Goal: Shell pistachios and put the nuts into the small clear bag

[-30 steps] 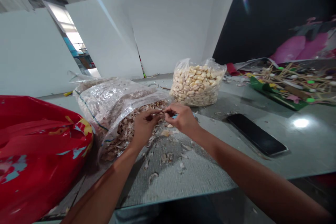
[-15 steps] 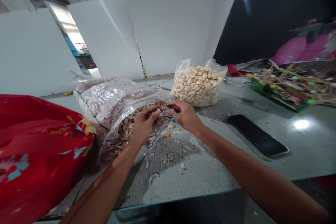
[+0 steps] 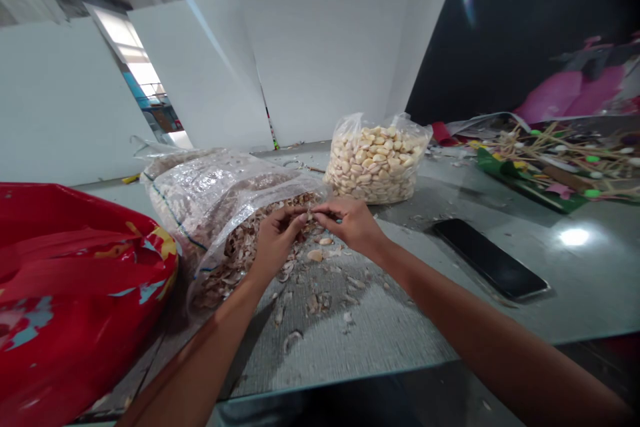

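My left hand (image 3: 278,235) is closed in a pinch around a small pale seed (image 3: 309,215), mostly hidden by the fingertips. My right hand (image 3: 349,221) meets it there, its thumb and fingers pinched at the seed; whether they grip the seed or a bit of skin I cannot tell. Just behind my left hand lies a clear plastic sack (image 3: 215,180), its mouth full of brown, papery husks (image 3: 239,247). Loose pale seeds (image 3: 315,255) and scraps of husk lie on the table below my hands. Beyond my right hand stands a clear bag of pale, oval seeds (image 3: 375,163).
A shiny red plastic bag (image 3: 75,293) fills the left side. On the right a black phone (image 3: 490,259) lies flat on the grey table (image 3: 400,340). Thin sticks with coloured bits (image 3: 560,153) lie farther back, before a dark panel. White panels (image 3: 325,53) stand behind.
My right hand has moved slightly left, so its fingertips now meet those of my left hand at the seed. My left hand has barely shifted.
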{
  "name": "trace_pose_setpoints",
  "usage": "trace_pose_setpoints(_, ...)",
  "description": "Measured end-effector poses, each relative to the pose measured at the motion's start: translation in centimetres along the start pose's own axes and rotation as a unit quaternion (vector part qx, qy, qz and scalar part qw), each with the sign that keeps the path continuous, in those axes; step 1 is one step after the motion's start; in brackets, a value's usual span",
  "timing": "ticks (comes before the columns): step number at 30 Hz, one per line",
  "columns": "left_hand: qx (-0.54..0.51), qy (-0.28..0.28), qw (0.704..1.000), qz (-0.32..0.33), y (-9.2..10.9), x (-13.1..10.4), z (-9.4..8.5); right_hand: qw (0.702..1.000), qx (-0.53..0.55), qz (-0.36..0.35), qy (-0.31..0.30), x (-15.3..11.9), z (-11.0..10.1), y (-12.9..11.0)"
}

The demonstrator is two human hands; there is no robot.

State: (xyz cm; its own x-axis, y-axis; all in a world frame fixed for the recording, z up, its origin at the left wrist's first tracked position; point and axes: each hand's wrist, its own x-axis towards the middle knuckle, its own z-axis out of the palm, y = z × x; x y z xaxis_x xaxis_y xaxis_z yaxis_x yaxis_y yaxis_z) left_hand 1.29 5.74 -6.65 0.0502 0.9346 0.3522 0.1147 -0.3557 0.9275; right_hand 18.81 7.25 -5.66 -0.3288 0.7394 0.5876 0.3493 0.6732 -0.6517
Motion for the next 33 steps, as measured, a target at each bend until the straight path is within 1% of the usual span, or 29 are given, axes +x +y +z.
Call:
trace_pose_setpoints(5, 0.01, 0.01, 1.0, -0.009, 0.3, 0.1, 0.0, 0.999, -0.023, -0.021, -0.023, -0.2, 0.0, 0.1)
trace_pose_setpoints(11, 0.011, 0.009, 1.0, 0.007, 0.1, 0.2, 0.2, 0.984, -0.169, -0.054, -0.028, -0.7, 0.5, -0.3)
trace_pose_setpoints(14, 0.004, -0.002, 1.0, 0.018, -0.1, 0.1, 0.2, 0.979, -0.189, -0.074, -0.034, -0.8, 0.8, -0.1)
trace_pose_setpoints(16, -0.004, -0.009, 1.0, 0.017, -0.1, 0.0, 0.2, 0.984, -0.165, -0.067, -0.029, -0.8, 0.9, 0.0)
trace_pose_setpoints(18, -0.007, -0.013, 1.0, 0.009, -0.1, 0.0, 0.1, 0.991, -0.126, -0.052, -0.01, -0.7, 0.8, -0.1)
trace_pose_setpoints(21, 0.006, 0.002, 1.0, -0.003, 0.2, 0.0, 0.0, 0.998, -0.049, -0.036, 0.012, -0.6, 0.7, -0.1)
trace_pose_setpoints(24, 0.017, 0.022, 1.0, -0.011, 0.3, 0.0, 0.0, 1.0, 0.03, 0.004, -0.002, -0.6, 0.9, 0.2)
trace_pose_setpoints(26, 0.013, 0.016, 1.0, -0.013, 0.2, 0.0, -0.1, 0.997, 0.062, 0.039, -0.012, -0.6, 1.2, 0.5)
trace_pose_setpoints(29, 0.008, 0.004, 1.0, -0.011, -0.2, 0.2, -0.2, 0.994, 0.086, 0.069, -0.013, -0.6, 1.6, 0.9)
trace_pose_setpoints(31, 0.011, 0.011, 1.0, -0.004, -0.3, 0.2, -0.2, 0.995, 0.077, 0.061, -0.012, -0.6, 1.6, 0.9)
trace_pose_setpoints(33, 0.009, 0.021, 1.0, 0.002, -0.2, 0.3, -0.2, 0.998, 0.049, 0.037, 0.002, -0.6, 1.4, 0.7)
